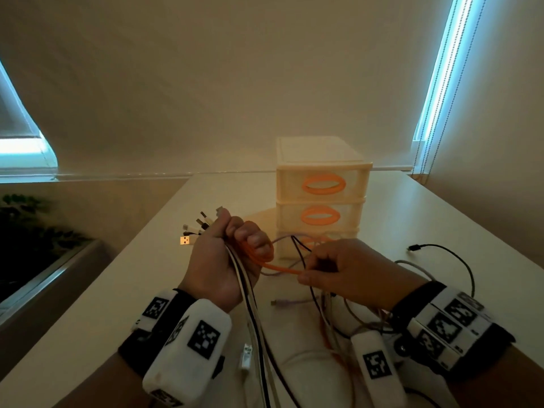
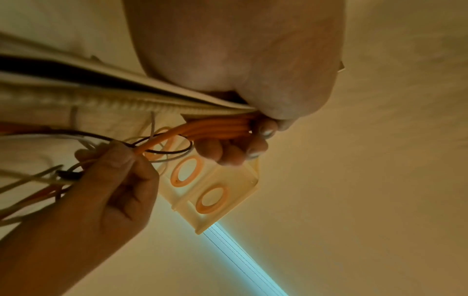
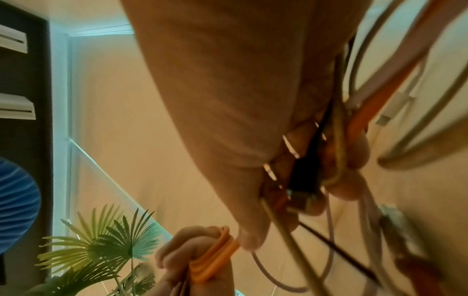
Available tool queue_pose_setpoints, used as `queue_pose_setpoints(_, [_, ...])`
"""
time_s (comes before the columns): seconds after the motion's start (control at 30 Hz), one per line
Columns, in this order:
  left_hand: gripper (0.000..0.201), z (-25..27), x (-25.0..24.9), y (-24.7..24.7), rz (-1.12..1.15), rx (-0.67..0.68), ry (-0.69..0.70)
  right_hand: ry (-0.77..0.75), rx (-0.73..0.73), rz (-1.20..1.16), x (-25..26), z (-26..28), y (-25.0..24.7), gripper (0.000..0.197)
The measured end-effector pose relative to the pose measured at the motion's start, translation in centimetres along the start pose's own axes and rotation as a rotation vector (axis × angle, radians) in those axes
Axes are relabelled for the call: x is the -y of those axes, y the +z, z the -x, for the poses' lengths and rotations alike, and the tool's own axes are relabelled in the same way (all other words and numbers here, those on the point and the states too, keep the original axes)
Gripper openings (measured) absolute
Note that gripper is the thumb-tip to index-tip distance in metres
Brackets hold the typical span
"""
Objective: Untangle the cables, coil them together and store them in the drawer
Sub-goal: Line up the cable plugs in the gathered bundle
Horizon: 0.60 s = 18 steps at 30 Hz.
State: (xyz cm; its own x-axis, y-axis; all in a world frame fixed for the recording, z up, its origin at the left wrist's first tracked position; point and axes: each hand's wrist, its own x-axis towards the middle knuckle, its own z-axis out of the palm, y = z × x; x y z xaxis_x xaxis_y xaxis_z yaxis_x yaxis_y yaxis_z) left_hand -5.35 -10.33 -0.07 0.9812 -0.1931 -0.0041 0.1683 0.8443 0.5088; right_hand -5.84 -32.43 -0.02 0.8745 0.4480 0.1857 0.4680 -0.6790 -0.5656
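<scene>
**Winding the orange cable onto the bundle**

Your left hand (image 1: 219, 257) is fisted round a bundle of white, black and orange cables (image 1: 250, 293), their USB plugs (image 1: 197, 228) fanning out above the thumb and several turns of the flat orange rubber cable (image 1: 259, 257) looped over the fingers. Your right hand (image 1: 350, 272) pinches that orange cable between thumb and forefinger just beside the left fist, with thin black and grey strands also caught inside its curled fingers.

To wind well, I would keep the left grip firm so the plugs stay level, feed each new turn flat against the last, and let the loose strands slip free of the right hand so they do not get wound in.

The remaining tails trail across the pale tabletop (image 1: 397, 207). Behind your hands stands the cream plastic three-drawer unit with orange oval handles (image 1: 322, 198), all drawers closed. Beyond are a beige roller blind, daylight at its edges, and a green palm plant (image 3: 108, 246) to your left.
</scene>
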Motion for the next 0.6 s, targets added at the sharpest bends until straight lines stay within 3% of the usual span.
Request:
queue_pose_setpoints(0.1, [0.048,-0.2,0.2,-0.2,-0.021,0.004,-0.021,-0.048,0.125,0.033,-0.2,0.5,-0.5,0.009])
queue_pose_setpoints(0.23, [0.049,-0.4,-0.1,-0.4,-0.028,-0.014,-0.01,0.003,0.225,0.082,-0.6,0.7,-2.1,0.013])
queue_pose_setpoints(0.43, [0.048,-0.9,-2.4,-1.2,0.033,-0.045,0.098,0.054,0.051,0.173,-3.3,1.0,-5.7,0.005])
queue_pose_setpoints(0.6, [0.049,-0.9,-2.9,-1.2,0.014,-0.042,0.164,0.132,-0.111,0.133,-4.5,-0.1,-5.6,0.004])
